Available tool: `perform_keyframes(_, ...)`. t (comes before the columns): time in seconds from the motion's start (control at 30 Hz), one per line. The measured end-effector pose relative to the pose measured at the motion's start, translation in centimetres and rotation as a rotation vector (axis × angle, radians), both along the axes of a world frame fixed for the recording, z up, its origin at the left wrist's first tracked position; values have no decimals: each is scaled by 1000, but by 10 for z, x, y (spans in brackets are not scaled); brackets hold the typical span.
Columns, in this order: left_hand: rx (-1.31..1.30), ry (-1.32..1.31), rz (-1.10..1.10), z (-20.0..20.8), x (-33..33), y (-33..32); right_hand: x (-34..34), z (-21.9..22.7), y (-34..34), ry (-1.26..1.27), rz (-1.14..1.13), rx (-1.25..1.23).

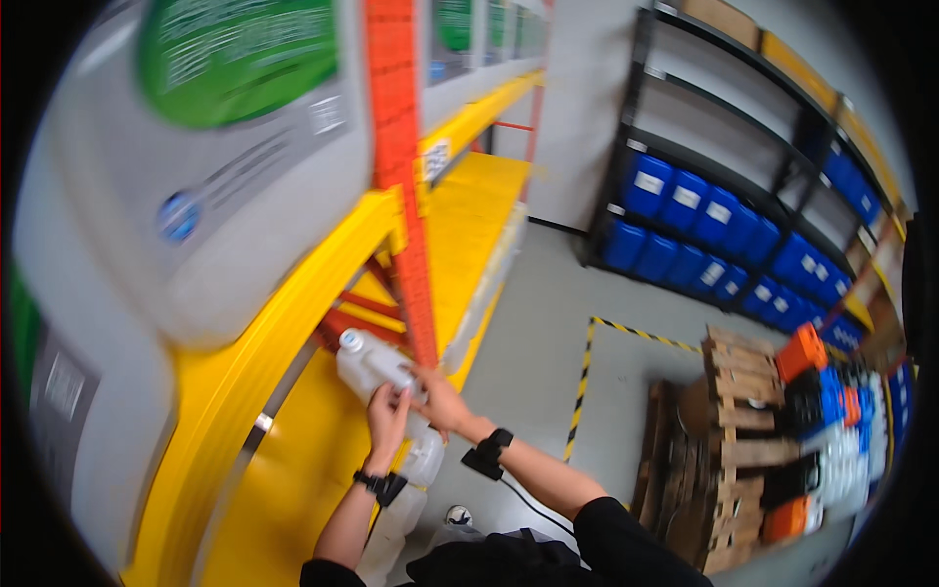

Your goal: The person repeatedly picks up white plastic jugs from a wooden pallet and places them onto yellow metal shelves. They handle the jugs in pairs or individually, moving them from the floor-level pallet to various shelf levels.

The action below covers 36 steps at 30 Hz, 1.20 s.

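A white translucent plastic jug [360,364] with a pale cap is in front of me, beside the orange rack post and above the yellow lower shelf. My right hand [442,403] is closed on its near right side, fingers bent over the top. Against its near end, my left hand [387,419] has its fingers drawn together on the plastic. The fingers partly cover the jug. Below my hands, more clear white jugs [423,460] line the shelf's edge. Each wrist wears a black strap with a small device.
Large white containers [108,196] fill the yellow-and-orange rack [399,147] at left. A black shelving unit [641,147] holds several blue jerrycans [675,264] at far right. Wooden pallets [738,440] stand at right beside coloured jugs [831,430]. Yellow-black tape [587,377] marks the grey floor.
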<state>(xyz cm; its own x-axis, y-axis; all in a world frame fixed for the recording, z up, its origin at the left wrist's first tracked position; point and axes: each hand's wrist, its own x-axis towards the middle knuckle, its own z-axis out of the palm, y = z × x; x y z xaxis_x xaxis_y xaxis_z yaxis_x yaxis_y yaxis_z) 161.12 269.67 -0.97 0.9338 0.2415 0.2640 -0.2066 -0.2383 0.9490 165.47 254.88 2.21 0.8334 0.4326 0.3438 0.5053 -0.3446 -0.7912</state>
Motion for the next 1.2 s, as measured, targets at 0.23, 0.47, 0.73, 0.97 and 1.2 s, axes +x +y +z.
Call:
perform_keyframes(0.23, -84, 270, -402, 25, -93, -43, -126, 49, -87, 391, -81, 60)
perform_keyframes(0.47, 75, 389, -938, 1, -148, -151, -278, 13, -183, 402, -577, 81)
perform_keyframes(0.73, 457, 150, -1523, 25, -288, -334, -507, -8, -279, 312, -1176, 154)
perform_keyframes(0.97, 466, 371, -1905, -3, -464, -468, -704, -11, -307, 278, -1579, 157)
perform_keyframes(1.2, 632, 254, -2290, -8, -618, -570, -836, -9, -341, 346, -1969, 148)
